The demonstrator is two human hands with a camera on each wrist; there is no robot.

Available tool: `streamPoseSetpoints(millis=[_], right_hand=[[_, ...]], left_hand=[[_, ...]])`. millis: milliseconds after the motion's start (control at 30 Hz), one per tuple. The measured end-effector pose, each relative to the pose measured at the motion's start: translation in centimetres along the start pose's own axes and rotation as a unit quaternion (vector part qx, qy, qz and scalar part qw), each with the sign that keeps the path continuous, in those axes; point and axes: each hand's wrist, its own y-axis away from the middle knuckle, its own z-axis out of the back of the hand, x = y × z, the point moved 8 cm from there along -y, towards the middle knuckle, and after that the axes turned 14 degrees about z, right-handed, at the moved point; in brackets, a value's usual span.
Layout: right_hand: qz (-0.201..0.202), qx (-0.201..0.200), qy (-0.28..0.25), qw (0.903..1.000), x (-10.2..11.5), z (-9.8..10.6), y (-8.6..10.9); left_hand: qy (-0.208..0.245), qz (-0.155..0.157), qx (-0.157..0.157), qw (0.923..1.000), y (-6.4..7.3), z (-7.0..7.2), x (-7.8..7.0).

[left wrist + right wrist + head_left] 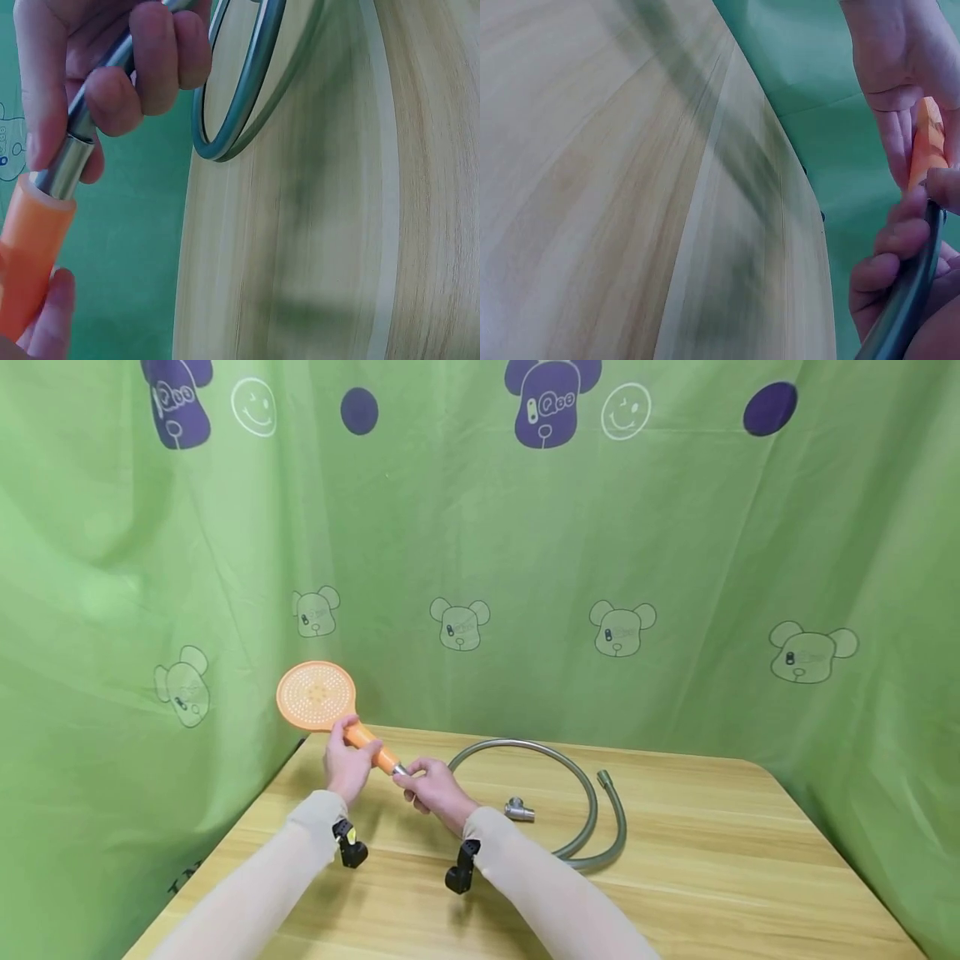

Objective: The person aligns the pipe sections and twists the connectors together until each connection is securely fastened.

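Note:
An orange shower head (316,697) with a round perforated face is raised above the table's far left. My left hand (348,765) grips its orange handle (34,247). At the handle's lower end sits a silver metal connector (66,169), right where the grey shower hose (904,300) meets it. My right hand (438,792) holds the hose end, thumb and fingers curled round it close to the connector. From there the hose (585,777) runs in a wide loop over the table, its other metal end (604,778) lying free on the right.
A small chrome angle valve or tee fitting (518,810) lies on the wooden table (697,843) inside the hose loop. A green patterned curtain (480,543) hangs behind the table and along both sides. Both wrists wear black cameras.

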Motion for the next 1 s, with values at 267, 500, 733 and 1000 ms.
streamPoseSetpoints(millis=[267, 500, 733, 1000], right_hand=[[-0.005, 0.009, 0.048, 0.9988, -0.1, -0.3, 0.4], [0.002, 0.02, 0.079, 0.9967, 0.2, -0.5, 0.4], [0.012, 0.039, 0.123, 0.9916, 0.4, -0.5, 0.7], [0.042, 0.044, 0.175, 0.9826, 0.6, 0.5, 0.8]], left_hand=[[-0.028, 0.008, -0.005, 0.9996, -0.2, 0.2, 0.6], [-0.072, 0.002, -0.031, 0.9969, -0.4, 0.8, 0.8], [-0.078, 0.006, -0.035, 0.9963, -0.5, 1.1, 1.3], [-0.076, 0.029, -0.04, 0.9959, -0.7, 1.2, 2.0]])
